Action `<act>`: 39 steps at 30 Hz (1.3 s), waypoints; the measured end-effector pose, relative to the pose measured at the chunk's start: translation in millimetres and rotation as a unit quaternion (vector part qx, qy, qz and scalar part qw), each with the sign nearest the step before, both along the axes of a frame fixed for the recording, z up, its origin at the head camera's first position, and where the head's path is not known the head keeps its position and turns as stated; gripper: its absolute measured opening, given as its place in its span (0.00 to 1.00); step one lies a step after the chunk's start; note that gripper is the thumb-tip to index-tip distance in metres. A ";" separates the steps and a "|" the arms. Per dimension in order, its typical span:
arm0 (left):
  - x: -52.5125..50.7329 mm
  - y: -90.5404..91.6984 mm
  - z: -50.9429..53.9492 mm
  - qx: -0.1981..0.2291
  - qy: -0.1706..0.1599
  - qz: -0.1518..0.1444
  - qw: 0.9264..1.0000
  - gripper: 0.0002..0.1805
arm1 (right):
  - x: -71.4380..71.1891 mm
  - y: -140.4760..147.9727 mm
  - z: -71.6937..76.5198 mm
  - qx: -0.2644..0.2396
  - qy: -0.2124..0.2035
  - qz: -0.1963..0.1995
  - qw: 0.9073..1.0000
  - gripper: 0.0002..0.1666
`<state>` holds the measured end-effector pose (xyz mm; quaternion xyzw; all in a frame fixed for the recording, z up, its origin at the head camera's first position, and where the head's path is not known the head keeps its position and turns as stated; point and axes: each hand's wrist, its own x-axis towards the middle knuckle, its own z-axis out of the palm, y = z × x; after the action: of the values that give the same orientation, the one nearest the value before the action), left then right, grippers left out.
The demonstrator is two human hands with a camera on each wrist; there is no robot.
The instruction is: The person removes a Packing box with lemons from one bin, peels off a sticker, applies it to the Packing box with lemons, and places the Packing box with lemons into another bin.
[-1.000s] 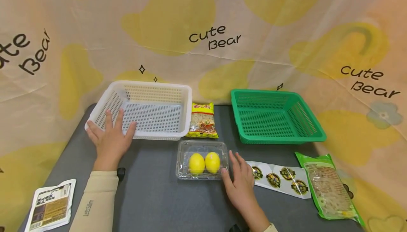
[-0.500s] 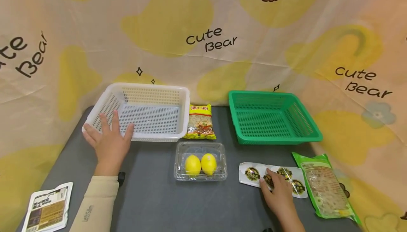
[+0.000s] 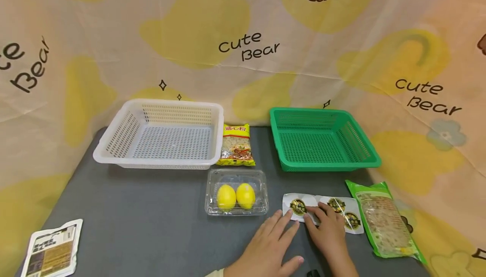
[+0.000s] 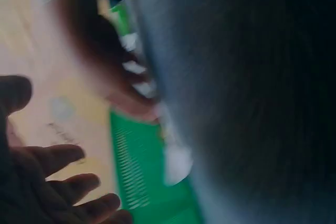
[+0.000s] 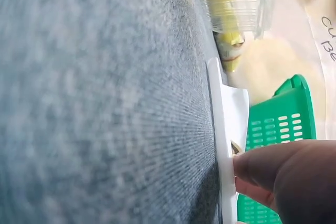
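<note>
A white sheet with round dark-and-gold stickers (image 3: 298,206) lies on the grey table. My right hand (image 3: 328,230) pinches its middle between thumb and bent fingers; in the right wrist view the thumb (image 5: 262,163) presses at the edge of the white sheet (image 5: 226,145). Fingers spread, my left hand (image 3: 269,247) is at the sheet's left end; whether it touches the sheet I cannot tell. The left wrist view is blurred and shows the left hand's fingers (image 4: 68,182) apart, holding nothing.
A clear box with two yellow egg-shaped items (image 3: 236,201) is left of the sheet. Behind are a white basket (image 3: 171,142), a yellow pasta bag (image 3: 237,144) and a green basket (image 3: 322,142). A green-edged bag (image 3: 385,222) lies right, a white pouch (image 3: 53,249) far left.
My left hand has left the white basket and come across to the sheet. My right hand moved right from beside the clear box onto the sheet and now pinches it.
</note>
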<state>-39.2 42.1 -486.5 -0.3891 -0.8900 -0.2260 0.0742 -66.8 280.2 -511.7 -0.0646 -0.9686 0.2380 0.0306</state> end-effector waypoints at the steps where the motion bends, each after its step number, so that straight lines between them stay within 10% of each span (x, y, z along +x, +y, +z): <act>1: -0.5 7.1 -5.7 -0.022 -0.036 -0.008 0.999 0.40 | -0.8 -1.0 0.3 -0.001 -0.004 -0.002 1.000 0.20; 4: -8.2 18.1 -18.2 -0.076 -0.104 -0.005 0.992 0.42 | -2.1 -2.5 0.2 -0.004 -0.003 -0.008 1.000 0.19; 9: -19.7 22.4 -24.2 -0.129 -0.126 0.009 0.984 0.44 | -2.3 -2.5 0.4 -0.012 0.007 -0.014 1.000 0.15; 19: -20.1 23.2 -32.0 -0.174 -0.062 0.026 0.982 0.44 | -8.1 -5.6 -0.3 -0.011 0.017 -0.023 1.000 0.09; 39: -23.1 30.3 -19.6 -0.187 -0.061 0.051 0.979 0.40 | -11.5 -8.4 3.5 0.007 0.009 -0.018 1.000 0.10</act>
<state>-62.2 72.4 -506.1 -0.3353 -0.9382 -0.0748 -0.0427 -78.3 271.8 -508.2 -0.0796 -0.9688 0.2307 0.0437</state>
